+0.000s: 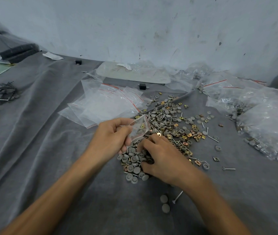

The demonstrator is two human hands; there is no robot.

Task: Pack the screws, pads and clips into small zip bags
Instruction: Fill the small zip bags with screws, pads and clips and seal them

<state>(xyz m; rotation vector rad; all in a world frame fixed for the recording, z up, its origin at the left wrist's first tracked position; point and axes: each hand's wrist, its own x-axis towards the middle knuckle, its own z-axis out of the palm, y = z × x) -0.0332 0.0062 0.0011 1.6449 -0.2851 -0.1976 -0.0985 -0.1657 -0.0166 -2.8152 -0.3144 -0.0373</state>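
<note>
Left hand pinches zip bag; right hand in parts pile.

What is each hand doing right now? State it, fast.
Left hand: holds a small zip bag, a few parts inside.
Right hand: fingers curled down in the loose parts pile; cannot tell if it grips anything.

Only one view, from the head, high above the near edge. Facing forward and down, wide-angle. Very near to the left hand and right hand at centre; grey cloth spread across the whole frame, wall closing the far side.
</note>
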